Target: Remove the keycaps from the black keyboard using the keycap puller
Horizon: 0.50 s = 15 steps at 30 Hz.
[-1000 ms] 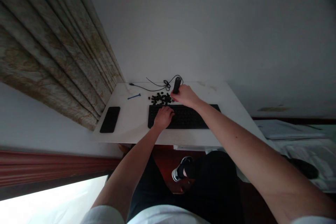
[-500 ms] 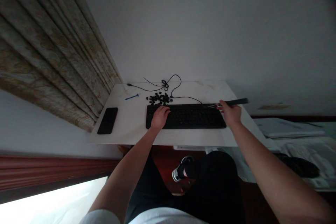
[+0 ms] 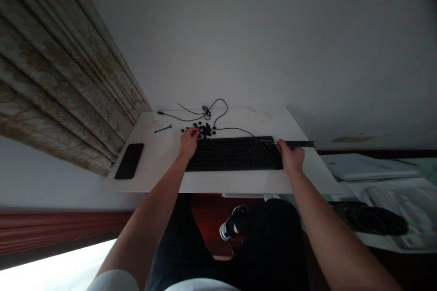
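A black keyboard [image 3: 235, 154] lies across the white desk, its cable running off the back edge. Behind its left part is a heap of loose black keycaps [image 3: 206, 130]. My left hand [image 3: 190, 142] is at the left side of this heap, over the keyboard's back left corner. Its thumb and fingertips are pinched together; what is between them is too small to make out. At the keyboard's right end, my right hand [image 3: 290, 154] grips a keycap puller [image 3: 300, 143] with a long dark handle. The puller's thin wire prongs point left over the keyboard's upper right keys.
A coiled black cable [image 3: 206, 112] rests at the back of the desk [image 3: 252, 182]. Left of the keycaps lies a slim blue tool [image 3: 163, 129], with a black phone [image 3: 129, 161] nearer the left edge. A patterned curtain [image 3: 85, 68] hangs at the left.
My left hand has gone from above the keyboard's left keys to the keycap heap, left and back. My right hand keeps the puller, now held more level. The whole view has shifted slightly.
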Each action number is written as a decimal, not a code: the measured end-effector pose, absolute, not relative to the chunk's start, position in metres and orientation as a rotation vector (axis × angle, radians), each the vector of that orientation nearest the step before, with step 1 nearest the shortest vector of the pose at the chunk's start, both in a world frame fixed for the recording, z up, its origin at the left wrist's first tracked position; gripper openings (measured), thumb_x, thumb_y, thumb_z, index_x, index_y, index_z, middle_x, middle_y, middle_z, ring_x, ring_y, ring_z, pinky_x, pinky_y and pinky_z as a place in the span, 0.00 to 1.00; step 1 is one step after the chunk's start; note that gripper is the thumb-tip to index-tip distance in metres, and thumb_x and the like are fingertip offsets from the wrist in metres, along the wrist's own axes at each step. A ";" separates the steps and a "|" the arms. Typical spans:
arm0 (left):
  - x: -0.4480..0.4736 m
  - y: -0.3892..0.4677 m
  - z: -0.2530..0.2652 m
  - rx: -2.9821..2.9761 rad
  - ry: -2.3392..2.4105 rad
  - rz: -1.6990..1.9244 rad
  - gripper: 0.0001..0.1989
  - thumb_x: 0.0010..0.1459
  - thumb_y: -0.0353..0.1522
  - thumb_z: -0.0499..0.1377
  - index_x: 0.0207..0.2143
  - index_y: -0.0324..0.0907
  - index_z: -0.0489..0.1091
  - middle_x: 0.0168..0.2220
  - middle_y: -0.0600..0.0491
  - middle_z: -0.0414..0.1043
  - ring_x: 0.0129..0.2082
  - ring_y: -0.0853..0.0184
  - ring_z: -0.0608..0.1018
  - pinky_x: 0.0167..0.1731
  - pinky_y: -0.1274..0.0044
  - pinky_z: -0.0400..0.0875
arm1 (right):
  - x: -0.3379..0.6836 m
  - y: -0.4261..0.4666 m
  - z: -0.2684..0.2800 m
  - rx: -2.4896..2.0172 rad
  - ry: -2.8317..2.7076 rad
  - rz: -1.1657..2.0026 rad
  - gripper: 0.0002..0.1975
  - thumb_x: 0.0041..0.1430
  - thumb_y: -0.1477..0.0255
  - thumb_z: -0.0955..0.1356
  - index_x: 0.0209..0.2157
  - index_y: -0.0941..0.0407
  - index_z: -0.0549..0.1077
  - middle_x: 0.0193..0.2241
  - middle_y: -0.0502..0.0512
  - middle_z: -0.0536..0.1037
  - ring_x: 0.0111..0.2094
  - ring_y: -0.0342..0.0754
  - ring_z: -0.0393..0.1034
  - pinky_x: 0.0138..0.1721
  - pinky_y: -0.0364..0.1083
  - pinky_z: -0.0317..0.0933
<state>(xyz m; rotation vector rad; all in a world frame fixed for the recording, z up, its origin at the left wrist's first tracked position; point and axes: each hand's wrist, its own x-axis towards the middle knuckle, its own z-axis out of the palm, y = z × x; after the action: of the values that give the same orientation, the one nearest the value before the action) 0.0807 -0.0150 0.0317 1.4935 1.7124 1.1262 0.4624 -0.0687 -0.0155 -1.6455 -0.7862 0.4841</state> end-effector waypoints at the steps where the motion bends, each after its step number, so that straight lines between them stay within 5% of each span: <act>1: 0.077 -0.007 0.034 1.509 1.719 1.092 0.10 0.64 0.28 0.55 0.44 0.39 0.75 0.43 0.48 0.79 0.38 0.67 0.80 0.38 0.77 0.76 | 0.462 -0.069 -0.015 -1.647 -0.764 0.492 0.19 0.48 0.57 0.73 0.27 0.61 0.77 0.25 0.61 0.80 0.27 0.52 0.75 0.31 0.48 0.68; 15: 0.066 0.028 0.035 2.013 1.950 0.586 0.08 0.63 0.29 0.58 0.42 0.43 0.75 0.38 0.49 0.80 0.40 0.63 0.78 0.45 0.74 0.68 | 0.466 -0.069 -0.019 -1.709 -0.804 0.487 0.20 0.50 0.56 0.73 0.29 0.62 0.78 0.25 0.61 0.80 0.30 0.55 0.77 0.34 0.50 0.69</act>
<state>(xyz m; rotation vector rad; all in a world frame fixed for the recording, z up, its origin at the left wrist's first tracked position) 0.0659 0.0279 0.0353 2.0131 1.9496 0.5859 0.4660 -0.0690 -0.0192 -1.7086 -0.8035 0.4872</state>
